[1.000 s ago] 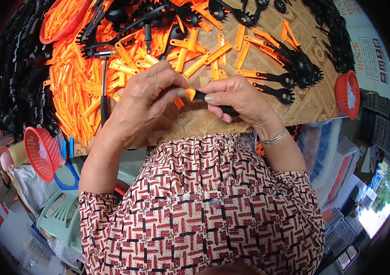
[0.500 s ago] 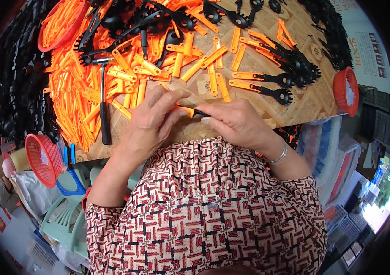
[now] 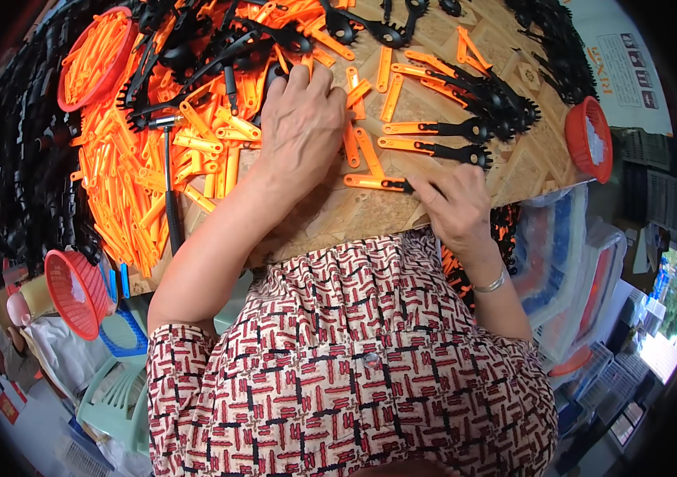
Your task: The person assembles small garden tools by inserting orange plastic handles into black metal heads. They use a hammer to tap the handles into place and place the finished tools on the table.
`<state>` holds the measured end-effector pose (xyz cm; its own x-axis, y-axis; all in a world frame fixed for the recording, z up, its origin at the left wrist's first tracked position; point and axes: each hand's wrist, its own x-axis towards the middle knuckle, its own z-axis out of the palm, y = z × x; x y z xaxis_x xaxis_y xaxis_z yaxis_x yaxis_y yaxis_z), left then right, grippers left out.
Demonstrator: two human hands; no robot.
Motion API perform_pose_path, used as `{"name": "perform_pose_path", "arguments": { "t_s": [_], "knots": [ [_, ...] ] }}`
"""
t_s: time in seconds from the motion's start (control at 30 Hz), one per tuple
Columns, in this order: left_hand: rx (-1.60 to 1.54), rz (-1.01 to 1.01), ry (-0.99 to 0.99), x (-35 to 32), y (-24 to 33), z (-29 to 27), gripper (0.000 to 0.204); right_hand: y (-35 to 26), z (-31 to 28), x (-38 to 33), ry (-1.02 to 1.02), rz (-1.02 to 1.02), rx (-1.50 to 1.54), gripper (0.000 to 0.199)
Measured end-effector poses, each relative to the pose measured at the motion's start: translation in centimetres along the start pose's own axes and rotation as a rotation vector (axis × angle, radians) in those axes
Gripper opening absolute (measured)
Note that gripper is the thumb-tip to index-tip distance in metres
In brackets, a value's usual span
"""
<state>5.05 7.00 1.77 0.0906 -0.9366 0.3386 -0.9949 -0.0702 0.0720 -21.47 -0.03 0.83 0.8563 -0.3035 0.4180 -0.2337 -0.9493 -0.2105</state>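
Observation:
My right hand point(image 3: 459, 208) is closed around the black end of a kitchen utensil with an orange handle point(image 3: 374, 183), which lies low over the table near its front edge. The utensil's head is hidden under my fingers. Just beyond it lie pasta servers point(image 3: 438, 151) with black toothed heads and orange handles. My left hand point(image 3: 302, 123) reaches forward with bent fingers over the edge of a pile of loose orange handles point(image 3: 128, 187). Its fingertips are hidden, so what they grip cannot be made out. Loose orange handles point(image 3: 366, 151) lie right beside it.
A hammer point(image 3: 170, 179) lies across the orange pile. Black utensil parts point(image 3: 20, 135) are heaped at far left, and more black utensils point(image 3: 275, 36) lie at the back. Red baskets stand at back left point(image 3: 96, 60), right point(image 3: 589, 139) and lower left point(image 3: 76, 294).
My hands have parted. The left has moved forward to the orange handles; the right has carried the joined utensil rightward, beside the pasta servers. The view has shifted slightly.

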Motion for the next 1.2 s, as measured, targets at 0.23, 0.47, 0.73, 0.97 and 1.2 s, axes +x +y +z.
{"name": "perform_pose_path", "arguments": {
  "t_s": [0.23,0.47,0.73,0.97,1.2],
  "knots": [
    [-0.246,-0.045,0.145,-2.0,-1.8,-1.9,0.015,2.5,-0.6,1.5,0.134,0.028,-0.121,0.039],
    [-0.218,-0.116,0.060,-7.2,-1.1,-2.5,0.017,4.7,1.1,9.2,0.143,-0.024,0.038,0.020],
    [-0.280,-0.196,0.098,-7.1,-1.1,-2.9,0.026,5.1,7.8,18.2,-0.036,-0.385,-0.224,0.013],
    [-0.766,-0.463,0.186,-7.2,-1.1,-3.0,0.023,2.9,6.7,17.4,0.067,-0.250,0.164,0.019],
    [-1.354,-0.722,0.353,-6.4,-1.9,-1.7,0.019,-1.6,6.0,17.9,0.014,-0.097,0.770,0.012]
  ]
}}
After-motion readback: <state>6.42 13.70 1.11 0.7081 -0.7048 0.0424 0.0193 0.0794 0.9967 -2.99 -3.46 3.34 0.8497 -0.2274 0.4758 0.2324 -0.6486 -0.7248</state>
